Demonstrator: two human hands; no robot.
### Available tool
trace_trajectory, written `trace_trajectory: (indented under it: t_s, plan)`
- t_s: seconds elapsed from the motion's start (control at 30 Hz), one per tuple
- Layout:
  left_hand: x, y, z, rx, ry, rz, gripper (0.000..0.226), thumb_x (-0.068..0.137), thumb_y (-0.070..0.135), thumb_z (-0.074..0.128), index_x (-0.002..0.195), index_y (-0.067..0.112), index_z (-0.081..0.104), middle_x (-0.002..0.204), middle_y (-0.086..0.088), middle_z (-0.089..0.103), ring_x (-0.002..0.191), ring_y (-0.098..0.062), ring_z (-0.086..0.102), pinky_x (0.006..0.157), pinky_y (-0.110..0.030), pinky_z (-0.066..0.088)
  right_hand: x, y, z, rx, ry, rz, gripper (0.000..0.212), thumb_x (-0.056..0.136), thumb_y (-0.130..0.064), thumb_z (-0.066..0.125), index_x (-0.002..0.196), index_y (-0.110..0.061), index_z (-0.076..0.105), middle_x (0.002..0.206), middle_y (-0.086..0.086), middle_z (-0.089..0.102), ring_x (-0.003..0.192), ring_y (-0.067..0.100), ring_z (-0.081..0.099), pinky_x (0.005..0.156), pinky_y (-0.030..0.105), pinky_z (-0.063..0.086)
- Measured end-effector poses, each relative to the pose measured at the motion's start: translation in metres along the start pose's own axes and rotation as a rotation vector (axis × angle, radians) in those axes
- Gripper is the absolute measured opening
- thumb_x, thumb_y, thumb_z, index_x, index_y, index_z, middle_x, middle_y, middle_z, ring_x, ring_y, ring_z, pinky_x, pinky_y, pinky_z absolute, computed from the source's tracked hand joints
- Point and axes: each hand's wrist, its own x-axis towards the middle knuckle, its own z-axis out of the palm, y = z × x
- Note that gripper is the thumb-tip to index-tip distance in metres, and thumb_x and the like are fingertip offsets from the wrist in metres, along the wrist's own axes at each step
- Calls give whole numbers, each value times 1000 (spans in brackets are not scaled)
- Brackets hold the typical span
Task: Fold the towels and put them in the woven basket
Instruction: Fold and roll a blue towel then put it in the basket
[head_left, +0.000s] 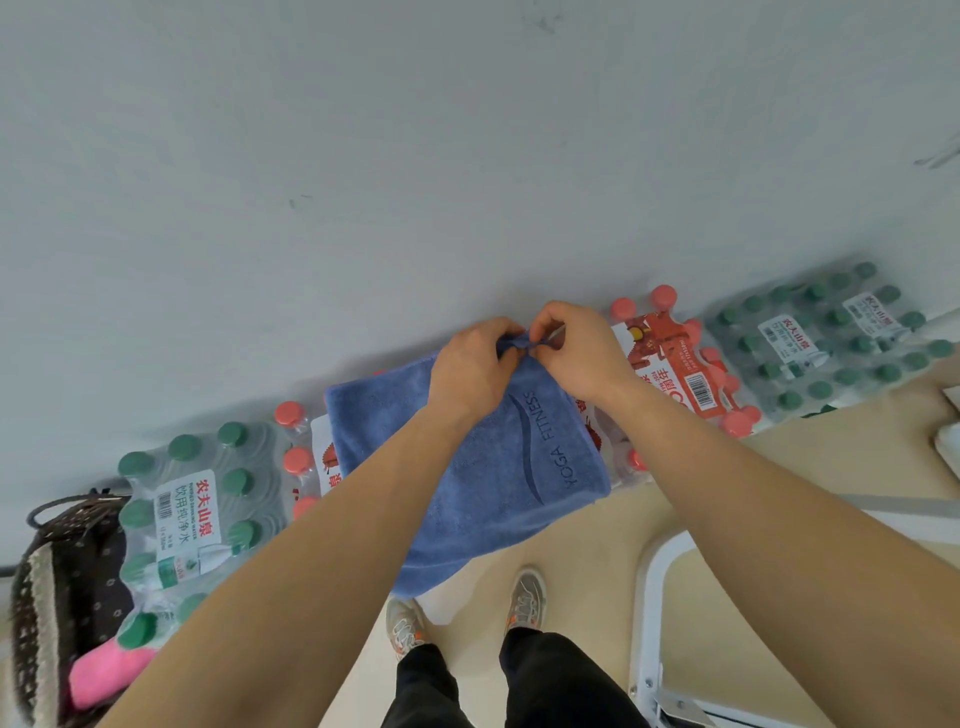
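Both hands meet at the top edge of the blue towel. The left hand and the right hand touch each other there. Their fingers are curled tight, and each hand pinches a bunched bit of the hem between thumb and fingertips. The towel hangs in the air from that pinch, with "YOGA FITNESS" printed along its right side. Its lower edge hangs above the beige floor, just ahead of the shoes.

Behind the towel, shrink-wrapped bottle packs line the grey wall. A green-capped pack is at the left, red-capped packs in the middle are partly hidden by the towel, and a second green pack is at the right.

The basket stands at the far left, just beside the left green-capped pack and well apart from the towel. Inside it lies a pink cloth, possibly a folded towel, against dark patterned fabric. A white metal frame stands at the lower right.
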Motion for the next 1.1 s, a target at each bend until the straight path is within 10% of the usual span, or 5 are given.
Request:
trace_trajectory:
  t_s: [0.5, 0.8, 1.1]
  plan:
    - [-6, 10, -12, -313, 12, -102, 10, 90, 19, 69, 97, 17, 76, 91, 10, 73, 80, 5, 63, 70, -8, 46, -19, -7, -10, 159, 96, 97, 16, 80, -5, 71, 79, -21, 69, 79, -5, 71, 73, 3, 66, 64, 12, 50]
    - [-5, 13, -9, -352, 35, -130, 6, 83, 17, 76, 89, 18, 77, 92, 9, 75, 86, -6, 69, 82, -33, 58, -18, -7, -16, 248, 102, 153, 22, 79, 2, 70, 74, -19, 66, 83, 3, 73, 75, 11, 68, 67, 20, 55]
    - [-12, 24, -20, -276, 86, -99, 5, 84, 24, 76, 87, 21, 72, 80, 13, 70, 72, 7, 59, 68, -10, 45, -13, -16, -14, 259, -26, 127, 10, 89, -10, 68, 96, -16, 72, 90, -6, 71, 82, 0, 65, 71, 12, 48]
